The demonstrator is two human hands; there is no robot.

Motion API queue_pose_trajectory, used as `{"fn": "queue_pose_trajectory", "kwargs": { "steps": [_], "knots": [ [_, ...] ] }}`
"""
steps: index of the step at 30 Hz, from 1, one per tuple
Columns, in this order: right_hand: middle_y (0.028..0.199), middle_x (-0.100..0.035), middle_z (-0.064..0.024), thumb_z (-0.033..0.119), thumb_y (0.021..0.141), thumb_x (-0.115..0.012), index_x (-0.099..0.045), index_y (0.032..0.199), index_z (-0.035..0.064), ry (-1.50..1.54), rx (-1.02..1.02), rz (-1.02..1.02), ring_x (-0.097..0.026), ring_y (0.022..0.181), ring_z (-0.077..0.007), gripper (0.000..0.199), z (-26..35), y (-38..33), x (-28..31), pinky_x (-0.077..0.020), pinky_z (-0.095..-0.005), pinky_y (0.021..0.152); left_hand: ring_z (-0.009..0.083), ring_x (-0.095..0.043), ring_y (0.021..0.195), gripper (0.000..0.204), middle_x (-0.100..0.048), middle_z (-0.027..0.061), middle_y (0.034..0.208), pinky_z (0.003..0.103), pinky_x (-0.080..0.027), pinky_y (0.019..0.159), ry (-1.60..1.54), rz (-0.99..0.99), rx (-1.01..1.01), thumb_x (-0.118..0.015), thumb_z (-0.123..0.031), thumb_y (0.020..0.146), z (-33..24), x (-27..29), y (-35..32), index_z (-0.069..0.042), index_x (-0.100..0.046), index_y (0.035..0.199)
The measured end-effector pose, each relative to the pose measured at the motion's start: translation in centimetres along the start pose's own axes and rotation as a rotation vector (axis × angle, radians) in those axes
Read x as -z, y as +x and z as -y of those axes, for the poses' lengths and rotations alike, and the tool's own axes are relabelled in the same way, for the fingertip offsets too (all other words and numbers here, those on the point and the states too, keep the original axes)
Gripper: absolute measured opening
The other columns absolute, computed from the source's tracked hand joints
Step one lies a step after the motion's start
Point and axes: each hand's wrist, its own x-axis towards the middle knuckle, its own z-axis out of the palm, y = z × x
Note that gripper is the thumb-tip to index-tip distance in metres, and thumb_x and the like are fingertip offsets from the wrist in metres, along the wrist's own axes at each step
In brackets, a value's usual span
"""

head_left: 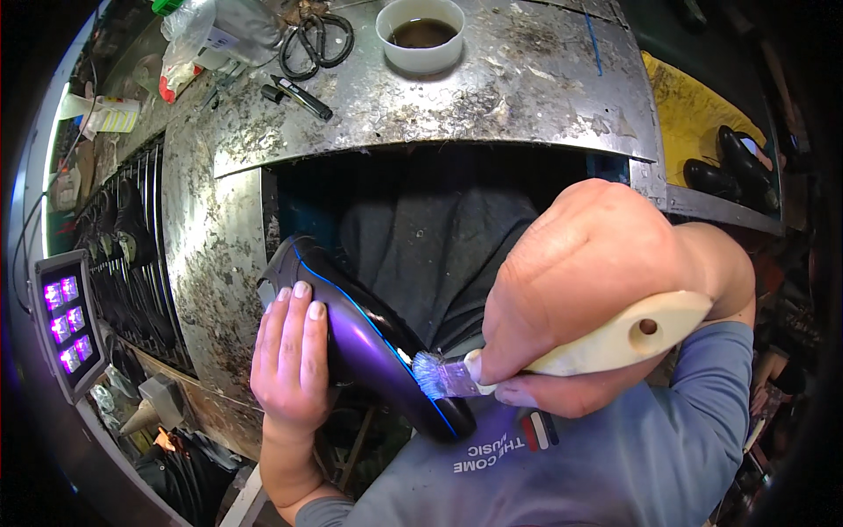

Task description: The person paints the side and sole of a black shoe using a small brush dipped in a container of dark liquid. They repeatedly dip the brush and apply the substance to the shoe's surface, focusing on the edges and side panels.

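A black shoe (360, 338) lies slanted in front of me, its wider end up toward the bench. Along its side runs a bright blue line, and purple light shines off its surface. My left hand (291, 356) holds the shoe from its left side, fingers laid over the upper; the thumb is hidden. In my right hand (580, 290), a flat paintbrush (615, 338) with a cream handle is gripped near its metal band. The brush's bristles touch the shoe at the blue line, close to the narrower lower end.
Ahead stands a stained metal bench (527, 105) bearing a white bowl (420, 60) of dark liquid, a black marker (303, 98), and black-handled scissors (316, 44). A lamp (68, 323) glows purple at left, beside a rack of dark shoes (123, 233). More black shoes (742, 171) sit at right.
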Motion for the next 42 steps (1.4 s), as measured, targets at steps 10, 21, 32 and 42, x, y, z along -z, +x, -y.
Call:
{"fn": "queue_pose_trajectory", "kwargs": {
  "steps": [10,21,32,42],
  "knots": [
    [0.079,-0.072,-0.0096,0.001,0.076,-0.082,-0.077,0.087,-0.0006,-0.04,0.022,0.002,-0.072,0.063,-0.0213,0.013,1.3,0.2,0.7,-0.0586,-0.0296,0.053,0.044,-0.068,0.114,0.063,-0.067,0.0276,0.127,0.047,-0.056,0.098,-0.094,0.065,0.139,-0.075,-0.027,0.087,-0.2,-0.2,0.1,0.01,-0.056,0.134],
    [0.079,-0.072,-0.0111,-0.003,0.076,-0.08,-0.077,0.09,-0.0038,-0.135,0.053,-0.006,-0.071,0.061,-0.0192,0.015,2.9,1.4,1.3,-0.0565,-0.0277,0.05,0.0381,-0.073,0.1,0.078,-0.07,0.0244,0.121,0.04,-0.06,0.085,-0.316,0.083,0.369,-0.091,-0.025,0.073,-1.5,-0.8,-0.1,0.008,-0.055,0.135],
    [0.07,-0.069,-0.0096,-0.002,0.071,-0.081,-0.076,0.081,-0.0027,-0.384,0.303,-0.125,-0.064,0.051,-0.016,0.011,2.6,4.8,0.8,-0.047,-0.0263,0.04,0.0303,-0.076,0.093,0.074,-0.076,0.0134,0.103,0.037,-0.06,0.082,-0.648,0.26,0.48,-0.098,-0.028,0.062,-2.4,0.2,0.2,-0.005,-0.065,0.124],
    [0.074,-0.069,-0.0131,0.0,0.074,-0.08,-0.076,0.086,-0.002,-0.29,0.283,-0.143,-0.067,0.054,-0.0215,0.013,1.0,5.6,1.3,-0.0531,-0.0308,0.046,0.025,-0.076,0.096,0.074,-0.076,0.014,0.106,0.035,-0.059,0.087,-0.951,0.459,0.598,-0.098,-0.032,0.065,-2.2,1.6,1.7,0.001,-0.064,0.122]
  ]
}}
